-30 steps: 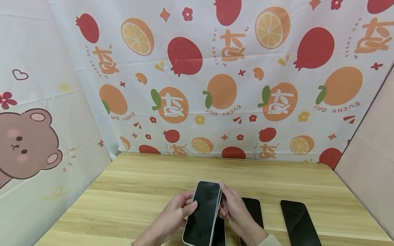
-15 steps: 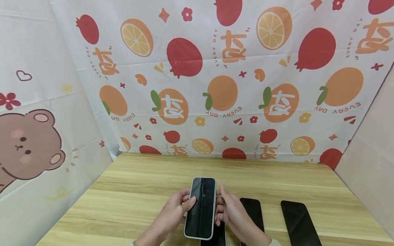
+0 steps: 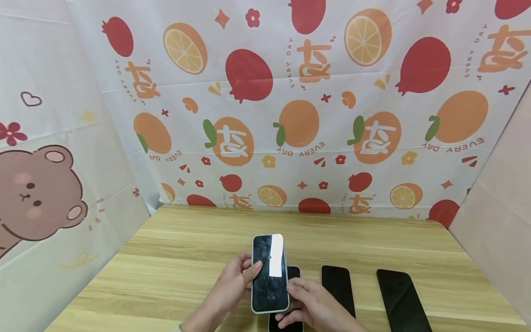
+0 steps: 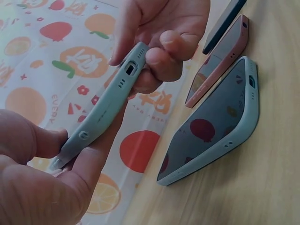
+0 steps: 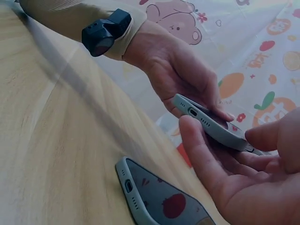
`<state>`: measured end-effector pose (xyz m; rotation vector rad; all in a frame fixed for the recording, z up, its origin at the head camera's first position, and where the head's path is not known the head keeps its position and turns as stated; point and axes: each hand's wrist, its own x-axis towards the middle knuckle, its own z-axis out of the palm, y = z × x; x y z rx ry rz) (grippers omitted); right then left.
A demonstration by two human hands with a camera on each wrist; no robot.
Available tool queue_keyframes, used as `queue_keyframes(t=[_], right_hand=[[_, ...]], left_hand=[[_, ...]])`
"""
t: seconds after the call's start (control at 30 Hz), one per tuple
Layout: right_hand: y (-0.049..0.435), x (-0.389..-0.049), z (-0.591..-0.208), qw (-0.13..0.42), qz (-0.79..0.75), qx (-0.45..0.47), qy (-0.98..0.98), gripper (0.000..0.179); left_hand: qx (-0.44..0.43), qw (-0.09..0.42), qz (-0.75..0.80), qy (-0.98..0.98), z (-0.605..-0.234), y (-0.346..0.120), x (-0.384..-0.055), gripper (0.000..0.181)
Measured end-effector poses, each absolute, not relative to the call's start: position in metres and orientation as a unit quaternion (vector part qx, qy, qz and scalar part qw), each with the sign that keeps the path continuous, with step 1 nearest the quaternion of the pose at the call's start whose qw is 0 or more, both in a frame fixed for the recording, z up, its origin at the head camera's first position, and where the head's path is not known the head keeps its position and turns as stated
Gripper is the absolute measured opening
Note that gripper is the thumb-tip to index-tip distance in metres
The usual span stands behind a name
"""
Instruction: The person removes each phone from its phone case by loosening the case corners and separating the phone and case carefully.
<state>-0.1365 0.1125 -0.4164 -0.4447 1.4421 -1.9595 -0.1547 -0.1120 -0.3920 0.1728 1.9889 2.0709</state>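
A smartphone (image 3: 265, 295) in a pale green case is held above the table, its dark screen facing up and a bright reflection across it. My left hand (image 3: 232, 286) grips its left side, thumb lying over the screen's edge and fingers behind. At the lower right corner my right hand (image 3: 313, 302) pinches the case between thumb and fingers. The left wrist view shows the held phone (image 4: 101, 110) from its bottom end, with the charging port visible. Below it, partly hidden, a second phone (image 4: 206, 126) in a similar pale case lies screen up on the table.
To the right lie a phone (image 3: 338, 288) in a case that looks pink from the left wrist, and another dark phone (image 3: 402, 299). The wooden table (image 3: 166, 258) meets a fruit-patterned cloth (image 3: 290, 161) at its back edge.
My right hand has moved from the phone's upper right side down to its lower right corner. The phone has risen slightly and turned straighter, and a glare now crosses its screen.
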Motion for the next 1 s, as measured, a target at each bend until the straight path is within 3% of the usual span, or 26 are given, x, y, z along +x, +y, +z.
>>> queue_keyframes(t=[0.4, 0.67, 1.0], right_hand=[[0.118, -0.135, -0.415, 0.272, -0.746, -0.142, 0.591, 0.039], [0.124, -0.134, -0.414, 0.284, -0.760, -0.160, 0.563, 0.049], [0.128, -0.135, -0.420, 0.290, -0.775, -0.277, 0.489, 0.050]], left_hand=[[0.072, 0.140, 0.689, 0.707, -0.397, -0.111, -0.152, 0.067], [0.080, 0.136, 0.702, 0.694, -0.396, -0.110, -0.152, 0.056], [0.091, 0.163, 0.729, 0.658, -0.391, -0.108, -0.156, 0.048]])
